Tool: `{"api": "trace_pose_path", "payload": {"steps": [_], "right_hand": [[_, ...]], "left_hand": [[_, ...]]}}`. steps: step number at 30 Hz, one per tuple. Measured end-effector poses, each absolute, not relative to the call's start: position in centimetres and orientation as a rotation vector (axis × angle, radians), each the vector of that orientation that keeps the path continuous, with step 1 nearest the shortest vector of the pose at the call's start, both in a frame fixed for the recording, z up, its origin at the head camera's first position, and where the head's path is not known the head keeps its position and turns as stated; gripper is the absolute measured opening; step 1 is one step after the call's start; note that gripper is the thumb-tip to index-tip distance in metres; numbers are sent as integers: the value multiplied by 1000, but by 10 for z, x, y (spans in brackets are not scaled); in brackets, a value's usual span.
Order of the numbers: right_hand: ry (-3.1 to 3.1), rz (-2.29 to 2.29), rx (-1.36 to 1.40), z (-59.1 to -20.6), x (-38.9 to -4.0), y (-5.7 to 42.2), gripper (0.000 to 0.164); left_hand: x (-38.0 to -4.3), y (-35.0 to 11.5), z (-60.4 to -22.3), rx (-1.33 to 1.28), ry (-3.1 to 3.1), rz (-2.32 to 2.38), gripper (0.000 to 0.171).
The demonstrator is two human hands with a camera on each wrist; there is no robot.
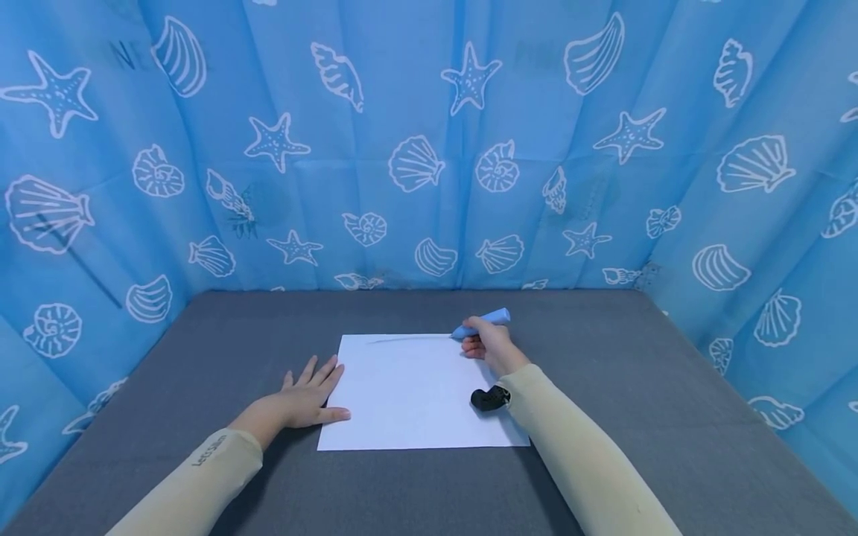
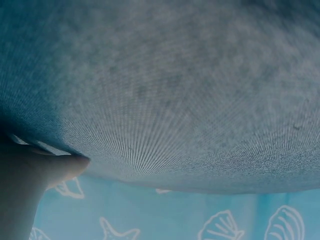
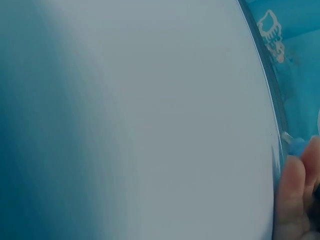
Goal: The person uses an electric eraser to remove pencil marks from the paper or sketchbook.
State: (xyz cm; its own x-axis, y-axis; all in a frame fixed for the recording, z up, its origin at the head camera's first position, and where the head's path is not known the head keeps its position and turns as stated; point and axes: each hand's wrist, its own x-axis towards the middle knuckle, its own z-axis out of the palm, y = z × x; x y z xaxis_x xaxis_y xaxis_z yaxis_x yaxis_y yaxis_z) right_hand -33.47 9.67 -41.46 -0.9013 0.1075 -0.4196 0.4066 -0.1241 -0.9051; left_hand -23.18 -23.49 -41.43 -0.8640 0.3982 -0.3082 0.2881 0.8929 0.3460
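A white sheet of paper (image 1: 409, 394) lies flat on the grey table. My left hand (image 1: 298, 402) rests with spread fingers at its left edge, the thumb reaching onto the paper. Near the sheet's top right corner, my right hand (image 1: 492, 346) pinches a thick blue marker (image 1: 497, 316), its tip at the paper's top edge. A thin, faint line (image 1: 409, 339) runs along the top of the sheet, ending at that tip. In the right wrist view, the fingers (image 3: 291, 187) and a bit of the blue marker (image 3: 298, 146) show at the right border.
Grey cloth covers the table (image 1: 268, 335) around the paper. A blue curtain (image 1: 429, 216) with white shells and starfish hangs behind and on both sides. A black device (image 1: 491, 399) sticks out from the right sleeve, above the paper.
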Motion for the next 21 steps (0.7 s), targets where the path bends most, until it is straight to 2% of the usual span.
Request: {"api": "trace_pose_path", "payload": {"steps": [3,7,21], "right_hand": [[1867,-2163,565,-415,-334,97,28],[1833,-2167,548,-415,-333,95,26],[1946,-2186,615,-415,-333,89,16]], "left_hand": [[-228,-235,-412,505,2686,422,96],[-227,-237,-413,505,2687,419,95],[-236,-239,-420,517,2695,407,104]]}}
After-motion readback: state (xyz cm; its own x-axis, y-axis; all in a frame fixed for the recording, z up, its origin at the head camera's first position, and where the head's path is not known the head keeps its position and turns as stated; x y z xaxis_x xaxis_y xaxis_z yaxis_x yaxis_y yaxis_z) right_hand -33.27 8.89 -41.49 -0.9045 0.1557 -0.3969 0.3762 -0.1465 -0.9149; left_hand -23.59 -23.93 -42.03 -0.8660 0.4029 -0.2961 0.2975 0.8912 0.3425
